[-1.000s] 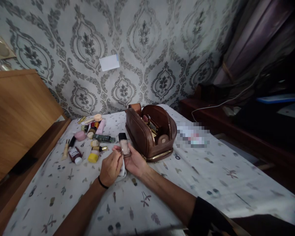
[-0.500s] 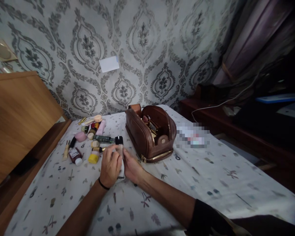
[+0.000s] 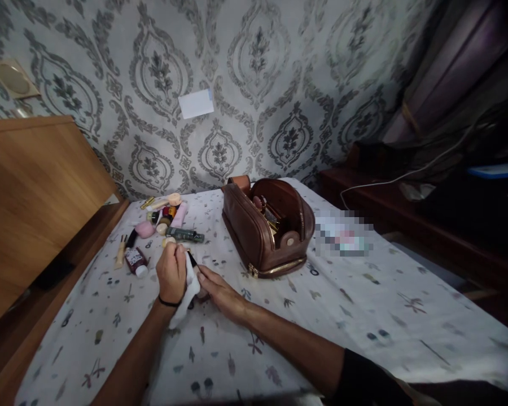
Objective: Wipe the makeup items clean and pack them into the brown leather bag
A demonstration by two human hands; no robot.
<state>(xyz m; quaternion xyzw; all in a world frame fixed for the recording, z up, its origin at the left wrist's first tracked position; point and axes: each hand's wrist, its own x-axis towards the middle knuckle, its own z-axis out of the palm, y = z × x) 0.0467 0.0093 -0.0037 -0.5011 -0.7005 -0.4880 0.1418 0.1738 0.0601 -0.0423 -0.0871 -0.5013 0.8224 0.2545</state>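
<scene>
My left hand (image 3: 172,273) is closed in a fist around a white cloth (image 3: 190,290), which hangs below it and lies against a small bottle. That bottle, with a black cap (image 3: 192,259), is gripped by my right hand (image 3: 223,292); its lower part is partly hidden by the cloth and fingers. Just right of my hands stands an open brown leather toiletry bag (image 3: 243,228) with gold zips and several items inside. Beyond my left hand lie a dark green tube (image 3: 184,234), a dark red bottle with a white cap (image 3: 135,261) and a pink jar (image 3: 144,228).
More cosmetics, including a pink tube (image 3: 180,214) and a beige brush-like item (image 3: 121,252), lie at the back left of the patterned white sheet (image 3: 322,338). A wooden panel (image 3: 42,192) borders the left. A blurred-out object (image 3: 345,234) lies right of the bag.
My left hand has drawn back left and turned into a fist on the cloth. The bottle has tilted and come nearer, its black cap now leaning left. The view has shifted slightly.
</scene>
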